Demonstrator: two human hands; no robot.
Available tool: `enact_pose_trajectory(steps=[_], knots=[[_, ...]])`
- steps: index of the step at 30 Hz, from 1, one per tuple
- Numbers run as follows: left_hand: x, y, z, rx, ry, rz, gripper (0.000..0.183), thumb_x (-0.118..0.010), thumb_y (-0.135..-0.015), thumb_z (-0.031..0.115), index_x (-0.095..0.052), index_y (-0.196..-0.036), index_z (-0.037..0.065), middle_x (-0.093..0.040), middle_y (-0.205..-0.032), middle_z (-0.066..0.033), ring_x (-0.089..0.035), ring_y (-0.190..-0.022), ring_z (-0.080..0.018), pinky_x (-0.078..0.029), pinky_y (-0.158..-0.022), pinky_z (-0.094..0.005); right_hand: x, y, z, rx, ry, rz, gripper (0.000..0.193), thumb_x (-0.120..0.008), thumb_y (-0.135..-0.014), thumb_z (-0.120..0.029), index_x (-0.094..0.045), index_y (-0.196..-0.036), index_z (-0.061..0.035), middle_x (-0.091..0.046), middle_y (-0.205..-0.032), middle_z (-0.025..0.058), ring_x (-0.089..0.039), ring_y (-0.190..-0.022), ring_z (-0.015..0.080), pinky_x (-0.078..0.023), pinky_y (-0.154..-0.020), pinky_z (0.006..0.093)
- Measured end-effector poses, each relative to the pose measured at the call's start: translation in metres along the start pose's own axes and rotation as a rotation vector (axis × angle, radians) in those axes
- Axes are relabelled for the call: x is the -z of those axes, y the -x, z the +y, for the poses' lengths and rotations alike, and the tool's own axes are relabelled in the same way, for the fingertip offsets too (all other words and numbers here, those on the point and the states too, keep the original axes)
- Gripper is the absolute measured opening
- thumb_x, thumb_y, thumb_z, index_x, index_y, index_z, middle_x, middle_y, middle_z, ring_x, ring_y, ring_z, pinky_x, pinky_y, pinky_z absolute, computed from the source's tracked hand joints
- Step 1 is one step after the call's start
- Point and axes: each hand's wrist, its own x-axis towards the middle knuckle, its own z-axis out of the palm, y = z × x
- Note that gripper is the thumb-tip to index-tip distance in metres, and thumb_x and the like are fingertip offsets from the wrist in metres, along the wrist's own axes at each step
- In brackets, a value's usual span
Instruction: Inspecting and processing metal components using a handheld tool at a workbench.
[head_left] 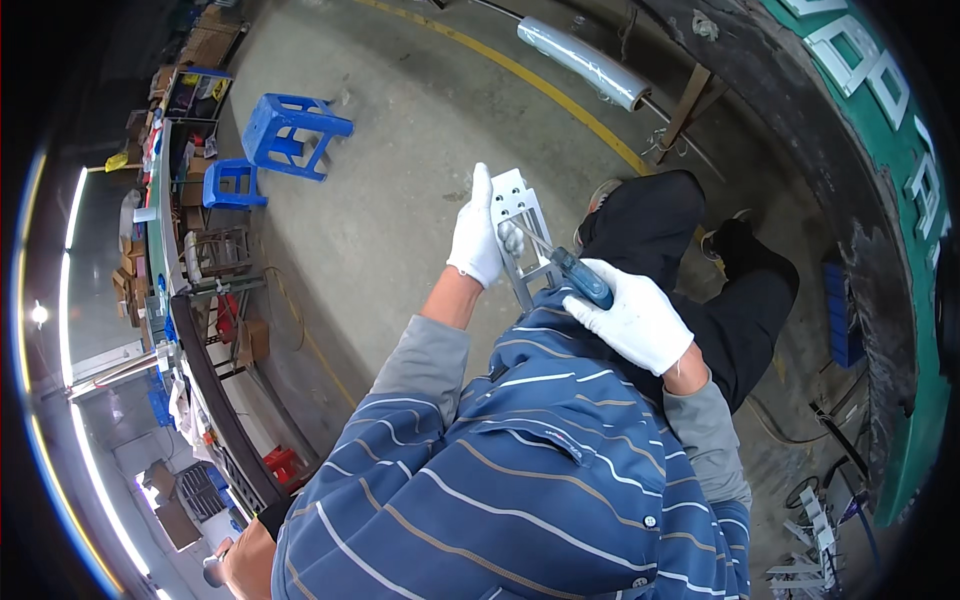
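Observation:
My left hand (477, 240), in a white glove, grips a silver metal bracket (511, 196) with round holes in its end plate and two long side rails. The thumb lies along the plate's left edge, and the other fingers pass behind and inside the frame. My right hand (640, 318), also gloved in white, is closed round the blue see-through handle of a screwdriver (583, 277). The screwdriver's shaft runs up and left into the bracket's frame; its tip is hard to make out. The bracket's lower end rests close to my striped shirt.
Two blue plastic stools (285, 137) stand on the concrete floor at the upper left. A roll of clear film (583, 62) hangs on a rod at the top. A green board (920, 430) curves along the right. Several white metal parts (815, 540) lie lower right. Another person's arm (250, 560) shows lower left.

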Motion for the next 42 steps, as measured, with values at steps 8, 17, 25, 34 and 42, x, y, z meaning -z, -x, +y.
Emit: enact_pose_trajectory(steps=[8,17,25,34,42], knots=[[0.005,0.001,0.001,0.009,0.065,-0.047,0.065,-0.048,-0.101,0.071,-0.071,-0.103,0.010,-0.046,-0.054,0.0056,-0.038,-0.042,-0.0062,-0.032,-0.041,-0.0238,0.009,-0.003,0.000,-0.038,-0.089,0.038,0.049,-0.069,-0.098,-0.040,-0.067,-0.132,-0.0051,-0.076,-0.106,0.0131,-0.073,-0.085,0.0263,-0.055,-0.083,0.0325],[0.009,-0.001,0.000,-0.011,0.078,-0.050,0.064,-0.048,-0.102,0.069,-0.071,-0.103,0.009,-0.057,-0.061,0.0040,-0.042,-0.043,-0.0052,-0.036,-0.042,-0.0235,0.005,-0.007,0.010,0.017,-0.041,0.053,0.051,-0.063,-0.099,-0.043,-0.066,-0.135,-0.0068,-0.079,-0.102,0.0109,-0.074,-0.080,0.0265,-0.056,-0.078,0.0328],[0.011,-0.006,-0.004,-0.007,0.017,-0.012,0.062,-0.050,-0.102,0.069,-0.071,-0.105,0.011,-0.059,-0.065,0.0031,-0.052,-0.048,-0.0083,-0.038,-0.046,-0.0245,0.002,-0.001,0.009,-0.033,-0.059,0.007,0.049,-0.066,-0.099,-0.041,-0.067,-0.133,-0.0057,-0.077,-0.109,0.0122,-0.074,-0.089,0.0273,-0.056,-0.085,0.0331],[0.029,-0.018,-0.022,-0.002,0.050,-0.002,0.042,-0.064,-0.103,0.048,-0.070,-0.115,0.008,-0.074,-0.093,-0.0051,-0.066,-0.069,-0.0104,-0.049,-0.056,-0.0239,-0.004,0.004,0.028,-0.048,-0.036,0.011,0.049,-0.063,-0.100,-0.043,-0.068,-0.132,-0.0066,-0.077,-0.111,0.0117,-0.075,-0.092,0.0290,-0.056,-0.085,0.0342],[0.040,-0.027,-0.027,-0.009,0.045,-0.145,0.042,-0.067,-0.101,0.048,-0.068,-0.123,0.012,-0.074,-0.108,-0.0093,-0.073,-0.094,-0.0201,-0.055,-0.077,-0.0320,-0.007,0.000,0.011,-0.023,-0.043,-0.087,0.047,-0.068,-0.099,-0.039,-0.067,-0.132,-0.0046,-0.077,-0.112,0.0130,-0.074,-0.092,0.0286,-0.055,-0.089,0.0342]])
